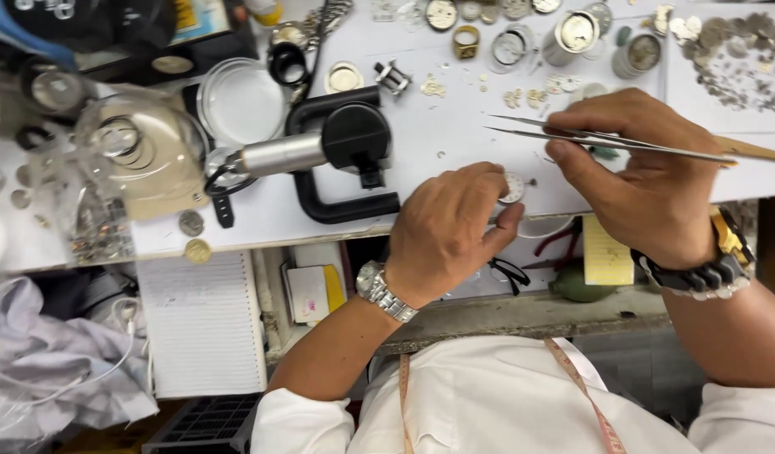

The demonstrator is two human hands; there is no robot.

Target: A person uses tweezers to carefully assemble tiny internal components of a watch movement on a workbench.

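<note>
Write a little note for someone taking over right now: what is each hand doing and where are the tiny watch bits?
Left hand: grip closed on a small round watch dial, pinned against the white bench top.
Right hand: grip closed on steel tweezers, tips pointing left, above the bench and off the dial.
Loose parts and watch cases lie along the far edge.
Done: dial steadied. Left: tweezers have not yet reached it.

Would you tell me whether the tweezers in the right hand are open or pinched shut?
Open. The tweezers, held in the right hand, show two separate prongs with a gap at their tips, and nothing visible is between them.
</note>
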